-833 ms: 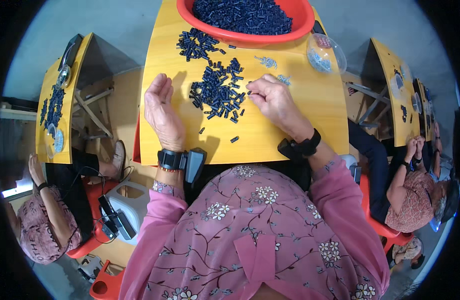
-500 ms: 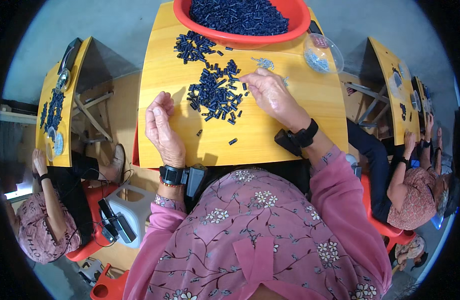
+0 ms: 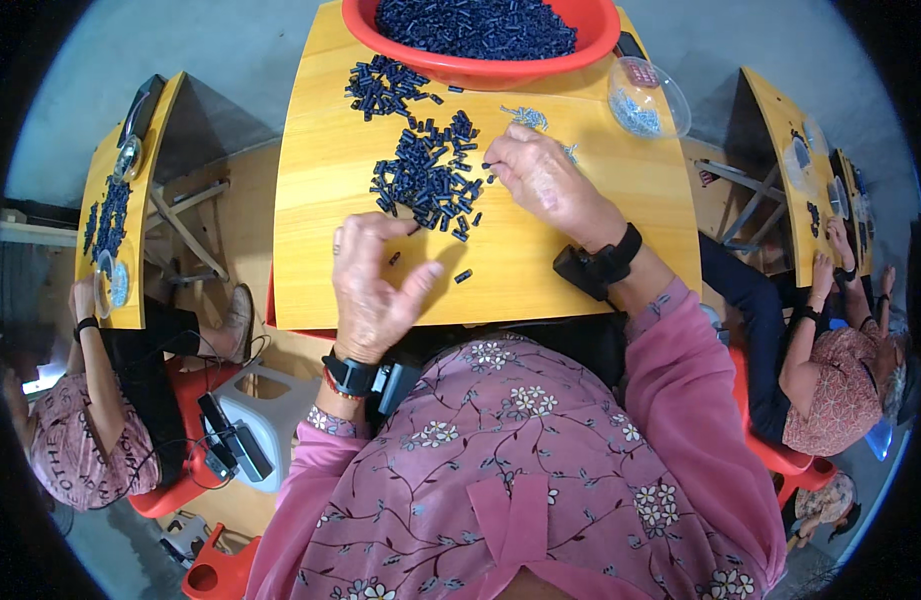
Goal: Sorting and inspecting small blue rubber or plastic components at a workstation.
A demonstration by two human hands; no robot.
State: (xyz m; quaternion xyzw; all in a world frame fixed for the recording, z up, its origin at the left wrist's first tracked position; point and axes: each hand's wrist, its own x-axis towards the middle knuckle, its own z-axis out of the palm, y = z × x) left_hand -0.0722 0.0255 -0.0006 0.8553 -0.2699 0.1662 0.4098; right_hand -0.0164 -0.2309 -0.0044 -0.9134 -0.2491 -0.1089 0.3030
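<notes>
My left hand (image 3: 368, 275) is over the near left part of the yellow table, thumb and fingers apart, holding nothing visible. Its fingertips reach the lower edge of a loose pile of small black cylindrical pieces (image 3: 425, 180). Two single pieces lie by it, one being a stray black piece (image 3: 463, 276) right of the thumb. To the right of the pile, my right hand (image 3: 545, 180) is closed in a pinch, with a small black cylindrical piece (image 3: 487, 166) at its fingertips. Just beyond that hand lie small silvery pieces (image 3: 525, 117), loose on the tabletop.
A red basin (image 3: 480, 70) full of black pieces stands at the table's far side. Left of it sits a second black pile (image 3: 385, 88). A clear bowl (image 3: 670, 105) with silvery pieces is at the far right. Other people work at yellow tables on both sides.
My left hand has moved right and turned, its thumb and fingers now spread toward the pile. The right hand has shifted slightly, its fingertips now at a single black piece.
</notes>
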